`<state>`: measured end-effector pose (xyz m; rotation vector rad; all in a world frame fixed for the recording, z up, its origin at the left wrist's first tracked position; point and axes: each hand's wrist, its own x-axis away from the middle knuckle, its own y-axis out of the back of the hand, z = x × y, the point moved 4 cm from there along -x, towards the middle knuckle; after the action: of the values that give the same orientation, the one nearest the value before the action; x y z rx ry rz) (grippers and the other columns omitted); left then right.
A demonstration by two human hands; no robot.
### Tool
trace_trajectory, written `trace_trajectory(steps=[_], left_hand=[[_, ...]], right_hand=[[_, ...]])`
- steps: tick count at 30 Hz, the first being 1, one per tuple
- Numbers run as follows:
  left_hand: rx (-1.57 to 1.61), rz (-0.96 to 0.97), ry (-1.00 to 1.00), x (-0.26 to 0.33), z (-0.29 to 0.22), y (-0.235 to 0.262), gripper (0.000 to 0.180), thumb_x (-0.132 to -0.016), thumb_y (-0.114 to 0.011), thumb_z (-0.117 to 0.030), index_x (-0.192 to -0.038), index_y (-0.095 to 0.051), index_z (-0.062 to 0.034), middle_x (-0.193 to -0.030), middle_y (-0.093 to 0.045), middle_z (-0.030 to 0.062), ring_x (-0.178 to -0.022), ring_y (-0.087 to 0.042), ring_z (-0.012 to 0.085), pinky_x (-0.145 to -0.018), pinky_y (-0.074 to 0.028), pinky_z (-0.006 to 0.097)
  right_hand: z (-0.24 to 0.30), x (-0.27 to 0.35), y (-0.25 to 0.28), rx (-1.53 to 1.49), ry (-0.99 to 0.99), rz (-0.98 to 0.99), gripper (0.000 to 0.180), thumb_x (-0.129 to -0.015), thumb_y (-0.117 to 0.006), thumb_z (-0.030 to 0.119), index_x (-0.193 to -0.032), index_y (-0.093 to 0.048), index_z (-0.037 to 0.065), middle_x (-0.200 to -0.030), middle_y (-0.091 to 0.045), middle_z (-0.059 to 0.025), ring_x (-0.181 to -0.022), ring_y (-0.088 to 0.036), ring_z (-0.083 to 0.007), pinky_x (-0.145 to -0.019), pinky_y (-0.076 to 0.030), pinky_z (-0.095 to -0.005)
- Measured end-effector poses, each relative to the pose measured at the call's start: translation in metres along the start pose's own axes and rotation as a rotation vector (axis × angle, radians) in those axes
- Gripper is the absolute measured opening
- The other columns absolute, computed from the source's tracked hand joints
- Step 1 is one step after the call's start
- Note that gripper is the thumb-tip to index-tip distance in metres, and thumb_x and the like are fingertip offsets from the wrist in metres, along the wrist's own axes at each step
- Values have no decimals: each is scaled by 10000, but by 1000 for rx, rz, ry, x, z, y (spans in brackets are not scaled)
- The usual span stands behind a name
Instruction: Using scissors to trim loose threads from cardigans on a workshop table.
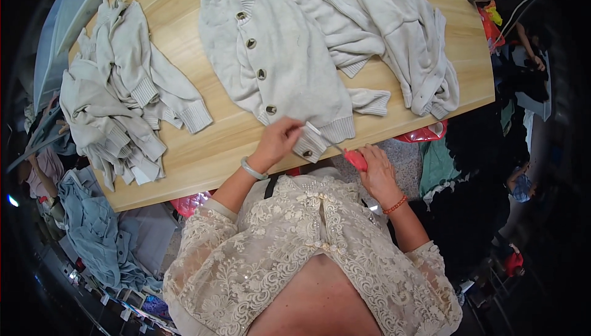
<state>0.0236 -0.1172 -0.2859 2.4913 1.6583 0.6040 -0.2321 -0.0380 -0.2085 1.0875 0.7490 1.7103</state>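
Note:
A pale grey-beige knitted cardigan (301, 65) with dark buttons lies on the table, its ribbed hem towards me. My left hand (278, 142) is over the lower button edge, thumb and fingers pinched together; what is between them is too small to make out. A small white strip (313, 129) shows right beside those fingertips. In my right hand (377, 171), fingers are closed round the red handle of a tool (356, 160). Its thin metal end points left towards the hem and the white strip; the exact kind of tool does not show.
Crumpled matching knitwear (117, 102) is heaped at the table's left. Another folded knit (412, 40) lies at the right. The wooden table's (184, 157) near edge runs just before me. Blue-grey garments (92, 231) are piled lower left; black cloth (474, 163) fills the right side.

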Motion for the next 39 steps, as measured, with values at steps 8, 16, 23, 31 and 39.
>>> trace_trajectory(steps=[8,16,23,31,39], left_hand=[[-540,-861,-275,-121,36,164,646,-808,-711,-195,-1331,-406,29,-1237,-497,212,-1181,-430,381,-1028,-328,474],[-472,-872,10,-251,5,228,912,-756,-723,-523,-1415,-333,-26,-1288,-452,266,-1196,-421,431,-990,-357,545],[-754,-751,129,-287,33,244,433,-750,-685,-254,-1170,-620,-175,-1186,-497,154,-1135,-454,363,-908,-420,527],[-637,-376,-473,-253,26,230,355,-598,-557,94,-930,-552,-31,-982,-518,167,-960,-490,385,-834,-434,433],[598,-217,-404,-219,2,299,225,-820,-642,31,-960,-538,-112,-1075,-583,52,-1001,-555,159,-909,-444,283]], right_hand=[[24,-63,16,33,-230,-55,226,-815,-686,223,-962,-646,55,-783,-644,-210,-736,-632,-406,-662,-501,-491],[10,-150,22,-301,-260,-331,215,-874,-641,189,-1019,-618,31,-863,-633,-247,-817,-616,-437,-693,-481,-475],[-8,-264,65,-118,-290,-476,263,-840,-668,224,-990,-575,29,-897,-641,-260,-849,-608,-462,-725,-480,-525],[-36,-329,47,90,-306,-452,266,-828,-655,254,-938,-615,15,-868,-662,-233,-817,-633,-429,-737,-502,-507],[38,-167,89,-771,-332,71,224,-777,-669,187,-775,-568,-13,-593,-437,-36,-579,-420,-96,-536,-386,-296]])
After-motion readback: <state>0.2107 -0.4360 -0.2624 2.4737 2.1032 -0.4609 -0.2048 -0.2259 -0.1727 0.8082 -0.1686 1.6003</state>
